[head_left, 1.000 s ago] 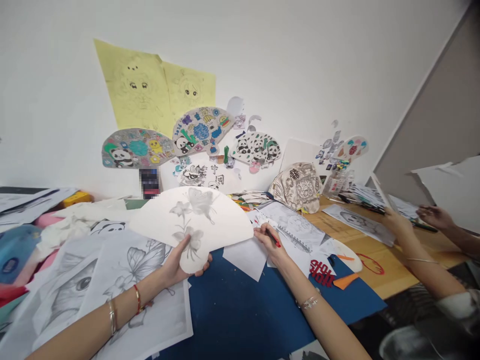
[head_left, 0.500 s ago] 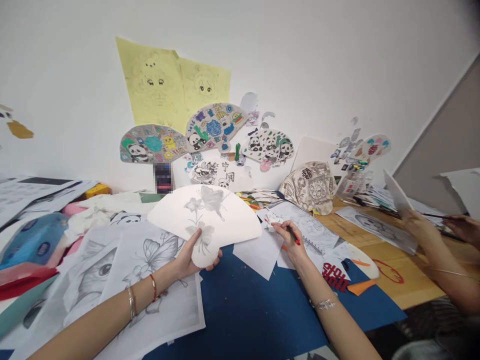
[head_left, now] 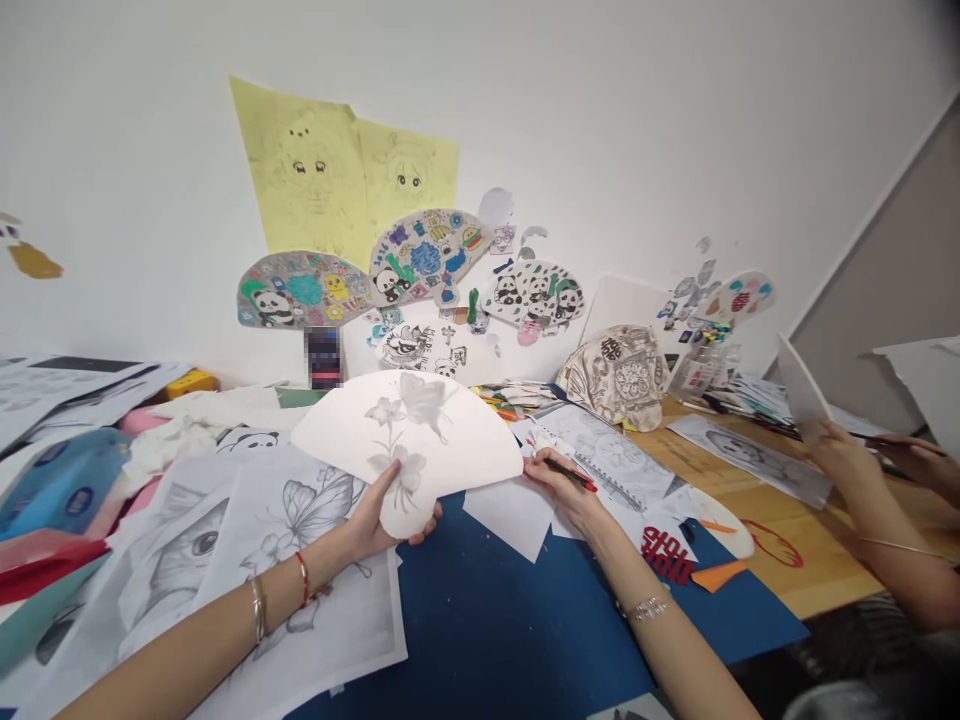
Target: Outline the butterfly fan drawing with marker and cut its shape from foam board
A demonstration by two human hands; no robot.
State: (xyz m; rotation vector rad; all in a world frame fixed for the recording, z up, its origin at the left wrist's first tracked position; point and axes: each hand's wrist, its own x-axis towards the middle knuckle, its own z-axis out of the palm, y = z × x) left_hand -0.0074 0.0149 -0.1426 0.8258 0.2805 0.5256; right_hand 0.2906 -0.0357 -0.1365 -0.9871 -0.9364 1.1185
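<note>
Paper fan in one hand, pen in the other

The left hand (head_left: 379,520) grips the handle of a white fan (head_left: 469,430), thumb in front over the lower flower, most of the fingers hidden behind. The fan is held up over the front of the table, its face showing a grey butterfly and flowers. The right hand (head_left: 566,495) is closed round a red and black pen (head_left: 568,471), at the fan's right corner; whether its fingertips touch the edge is hard to say from here.

Beneath the fan, a loose white sheet (head_left: 510,520) lies partly covered on the blue mat (head_left: 480,620). By the left forearm, a butterfly drawing (head_left: 322,495) is crossed by the arm, and a panda drawing (head_left: 255,440) shows only its top. Behind the fan, a dark upright object (head_left: 324,358) is blurred into blocks. A spiral pad (head_left: 611,480) lies past the right hand, beside a red paper cut-out (head_left: 666,555). At far right, a co-worker's hand (head_left: 844,455) holds a white card (head_left: 802,385) seen nearly edge-on; the arm is cut off by the frame
</note>
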